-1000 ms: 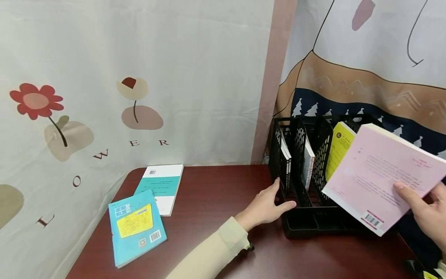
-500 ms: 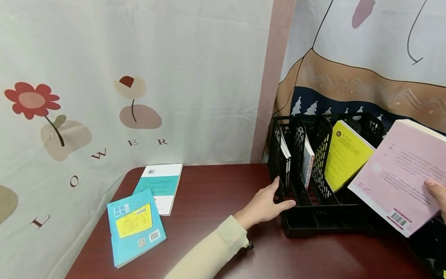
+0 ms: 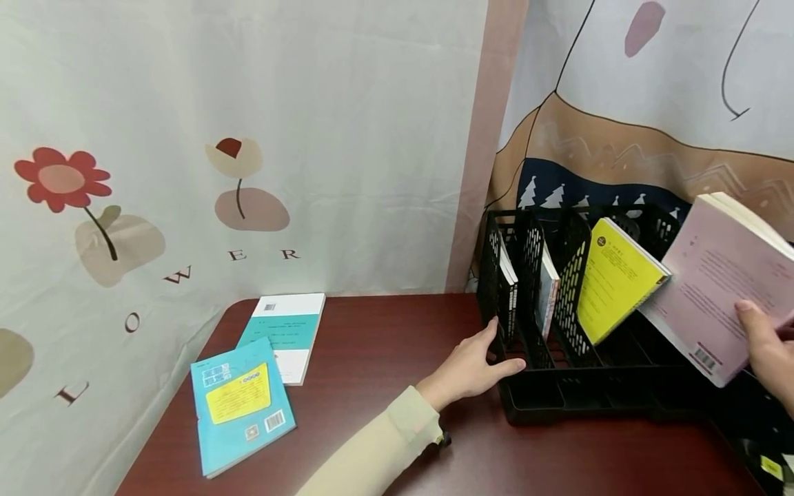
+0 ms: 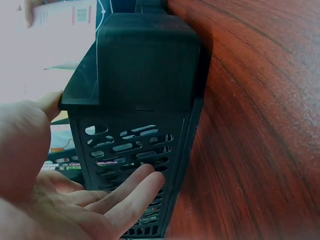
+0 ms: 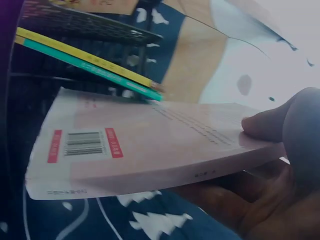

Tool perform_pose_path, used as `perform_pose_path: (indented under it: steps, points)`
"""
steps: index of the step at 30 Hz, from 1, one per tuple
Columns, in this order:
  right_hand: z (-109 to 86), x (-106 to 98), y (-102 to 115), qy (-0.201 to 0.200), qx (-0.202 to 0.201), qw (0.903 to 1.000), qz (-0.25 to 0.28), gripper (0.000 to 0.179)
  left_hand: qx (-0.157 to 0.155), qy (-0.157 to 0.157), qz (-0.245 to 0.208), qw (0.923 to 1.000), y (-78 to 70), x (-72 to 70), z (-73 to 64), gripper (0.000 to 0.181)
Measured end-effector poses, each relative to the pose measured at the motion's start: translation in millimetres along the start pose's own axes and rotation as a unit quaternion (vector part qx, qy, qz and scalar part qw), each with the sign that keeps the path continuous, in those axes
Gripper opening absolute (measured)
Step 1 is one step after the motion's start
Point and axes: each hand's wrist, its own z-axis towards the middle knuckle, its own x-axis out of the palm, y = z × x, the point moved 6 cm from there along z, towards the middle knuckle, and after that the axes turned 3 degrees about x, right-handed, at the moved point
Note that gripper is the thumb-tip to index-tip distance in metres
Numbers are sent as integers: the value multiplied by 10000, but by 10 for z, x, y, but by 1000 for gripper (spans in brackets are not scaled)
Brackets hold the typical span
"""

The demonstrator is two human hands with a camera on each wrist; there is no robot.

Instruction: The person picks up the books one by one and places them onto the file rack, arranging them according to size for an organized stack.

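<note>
The pink book (image 3: pixel 713 289) is tilted at the right end of the black rack (image 3: pixel 535 408), barcode face showing, beside the yellow book (image 3: pixel 620 279). Whether those two touch is hard to tell. The right hand (image 3: pixel 769 355) clamps the pink book by an edge, thumb on the barcode face and fingers beneath, as the right wrist view shows.

The yellow book leans inside the rack, to the right of a slotted divider (image 3: pixel 573 293). In the right wrist view a yellow edge runs alongside a teal one; whether they belong to one book or two is unclear.

The left hand (image 3: pixel 466 366) is at the rack's front left corner, well apart from the right hand. Its thumb is at the front rim and its fingers extend along the slotted side.

White-edged books (image 3: pixel 509 293) stand in the leftmost compartment, and a thin book (image 3: pixel 548 293) in the next.

On the left of the desk (image 3: pixel 384 337), a blue book (image 3: pixel 245 413) with a yellow patch overlaps a white-and-teal book (image 3: pixel 288 331). Behind hangs a pale cloth (image 3: pixel 372 138) printed with flowers.
</note>
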Motion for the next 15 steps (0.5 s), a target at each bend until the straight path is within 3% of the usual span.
perform_pose_path:
  steps: [3, 5, 7, 10, 15]
  points:
    - [58, 123, -12, 227, 224, 9994, 130, 13, -52, 50, 0, 10000, 7, 7, -6, 103]
    - [83, 202, -38, 553, 359, 9976, -208, 29, -66, 68, 21, 10000, 0, 8, -5, 105]
    - [105, 262, -85, 747, 579, 9943, -486, 32, -72, 87, 59, 9999, -8, 11, 1, 106]
    - [145, 319, -123, 831, 532, 9901, -1000, 42, -54, 95, 58, 9999, -22, 11, 12, 107]
    - [222, 450, -158, 942, 424, 9889, -1067, 43, -65, 105, 49, 9999, -27, -7, 20, 106]
